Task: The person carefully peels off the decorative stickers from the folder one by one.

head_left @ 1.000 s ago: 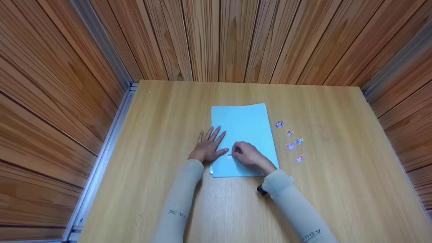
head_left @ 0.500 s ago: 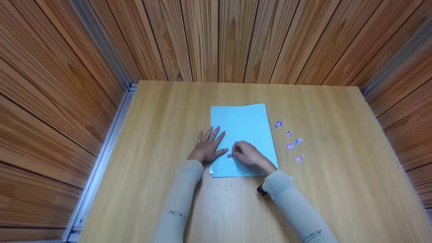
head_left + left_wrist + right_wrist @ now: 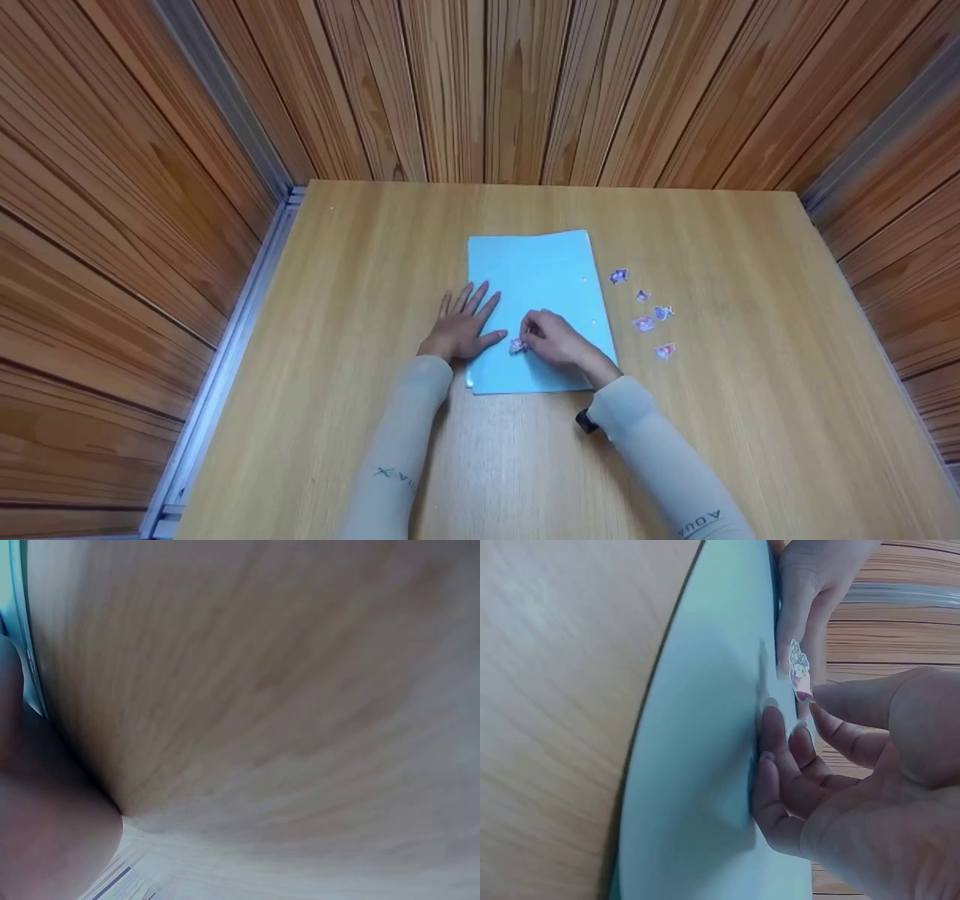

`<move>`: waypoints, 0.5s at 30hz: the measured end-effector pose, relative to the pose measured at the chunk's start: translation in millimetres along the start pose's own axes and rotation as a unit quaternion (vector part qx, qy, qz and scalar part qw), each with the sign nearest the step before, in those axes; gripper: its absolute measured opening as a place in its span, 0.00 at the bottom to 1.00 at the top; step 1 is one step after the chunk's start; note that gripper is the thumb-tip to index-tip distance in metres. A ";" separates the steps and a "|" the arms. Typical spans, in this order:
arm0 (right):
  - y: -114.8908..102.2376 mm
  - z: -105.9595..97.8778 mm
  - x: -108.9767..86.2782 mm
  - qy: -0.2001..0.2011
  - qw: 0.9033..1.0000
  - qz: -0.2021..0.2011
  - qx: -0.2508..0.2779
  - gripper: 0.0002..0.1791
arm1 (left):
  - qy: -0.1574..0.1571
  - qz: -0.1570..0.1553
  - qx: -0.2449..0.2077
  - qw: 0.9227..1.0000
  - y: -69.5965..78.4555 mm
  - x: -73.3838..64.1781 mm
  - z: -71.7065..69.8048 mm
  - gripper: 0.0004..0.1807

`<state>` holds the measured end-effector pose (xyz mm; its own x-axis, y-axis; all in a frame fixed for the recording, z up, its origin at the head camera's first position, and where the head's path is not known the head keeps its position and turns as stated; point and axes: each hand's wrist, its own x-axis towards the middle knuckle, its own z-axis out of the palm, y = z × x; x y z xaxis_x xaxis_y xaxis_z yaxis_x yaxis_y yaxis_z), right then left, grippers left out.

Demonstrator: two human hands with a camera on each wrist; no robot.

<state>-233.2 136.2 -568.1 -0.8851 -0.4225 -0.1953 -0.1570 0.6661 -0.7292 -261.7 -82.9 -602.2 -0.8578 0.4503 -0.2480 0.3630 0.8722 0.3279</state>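
A small cut-out sticker (image 3: pixel 517 346) with a pink and purple printed figure is pinched between the thumb and forefinger of my right hand (image 3: pixel 559 340). It is held by one edge just over a light blue folder (image 3: pixel 532 262). In the right wrist view the sticker (image 3: pixel 800 671) stands upright at the fingertips, and the other fingers curl near the folder's surface. My left hand (image 3: pixel 461 331) lies with fingers spread on the folder's left side, its thumb pointing toward the sticker. The left wrist view shows only part of that hand (image 3: pixel 52 817) beside the table.
Several similar stickers (image 3: pixel 643 324) lie loose on the wooden table (image 3: pixel 750 412) to the right of the folder. Two tiny white spots show near the folder's right edge. Wood-panelled walls (image 3: pixel 517 90) stand behind and at both sides.
The sticker has turned in my right fingers, so its printed face now shows where a white patch was before. My right hand has shifted slightly right; the left hand stays put.
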 end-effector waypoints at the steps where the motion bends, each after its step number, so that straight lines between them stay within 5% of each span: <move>1: -0.7 -0.6 -1.2 -0.005 1.000 0.002 0.001 0.05 | 0.000 0.000 0.001 1.000 0.4 -0.3 0.1 0.43; 15: -6.6 -7.3 -31.8 -0.030 0.998 -0.050 0.005 0.02 | -0.015 -0.002 -0.023 1.000 -4.7 6.2 7.0 0.43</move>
<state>-207.3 149.8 -552.3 -0.8373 -0.5230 -0.1595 -0.2395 0.6130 -0.7529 -266.2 -82.9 -611.6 -0.8479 0.4525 -0.2763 0.3413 0.8646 0.3689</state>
